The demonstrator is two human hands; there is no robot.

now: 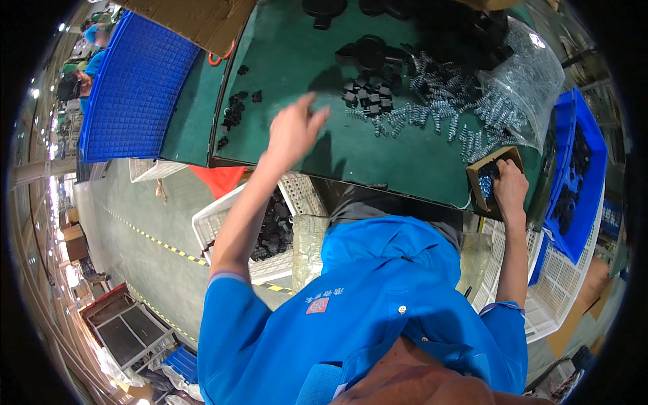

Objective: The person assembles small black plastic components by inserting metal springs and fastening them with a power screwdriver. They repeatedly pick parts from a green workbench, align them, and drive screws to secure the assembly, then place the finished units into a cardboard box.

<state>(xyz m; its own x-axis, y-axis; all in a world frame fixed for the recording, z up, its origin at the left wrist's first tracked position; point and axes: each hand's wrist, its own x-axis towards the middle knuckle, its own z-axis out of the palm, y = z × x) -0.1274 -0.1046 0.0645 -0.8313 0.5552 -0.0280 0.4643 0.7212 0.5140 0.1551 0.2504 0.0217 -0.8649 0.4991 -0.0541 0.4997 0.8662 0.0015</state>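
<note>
My left hand hovers over the green tabletop, fingers apart and nothing in them. Left of it, small black parts lie scattered near the table's edge. At the front right, my right hand reaches into a small cardboard box with shiny and dark small pieces inside. Its fingers are curled, and what they grip is hidden. Metal coil springs spread across the table between the hands, next to a pile of small black square pieces.
Larger black parts lie at the back. A clear plastic bag holds springs at the right, beside a blue bin of dark parts. At the left stands a blue tray. Below the table edge is a white basket with black parts.
</note>
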